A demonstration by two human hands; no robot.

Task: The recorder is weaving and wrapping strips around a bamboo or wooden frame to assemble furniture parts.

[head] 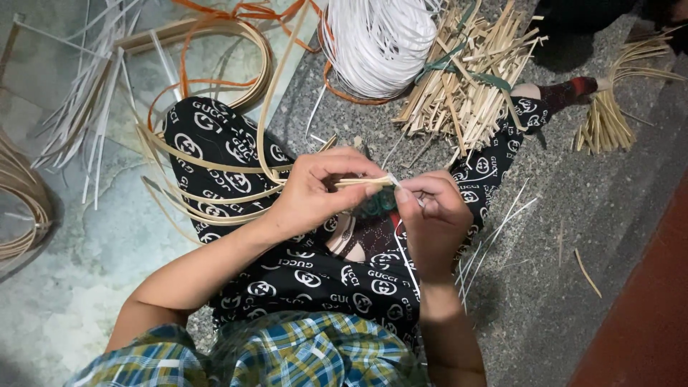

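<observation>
My left hand (315, 188) pinches a thin flat bamboo strip (358, 182) held level over my lap. That strip runs back into a loop of long pale strips (215, 161) curving over my left knee. My right hand (432, 215) is closed on a thin white strand (405, 244) right at the tip of the bamboo strip, and the strand trails down past my wrist. Both hands meet above my black patterned trousers (301, 265). A small green thing under my fingers is mostly hidden.
A coil of white strands (380, 43) lies ahead, beside a heap of short bamboo sticks (466, 79). Another stick bundle (609, 107) is at the far right. Loose white strips (86, 107) and an orange band (215, 21) lie at the left. A red-brown edge (645, 308) borders the right.
</observation>
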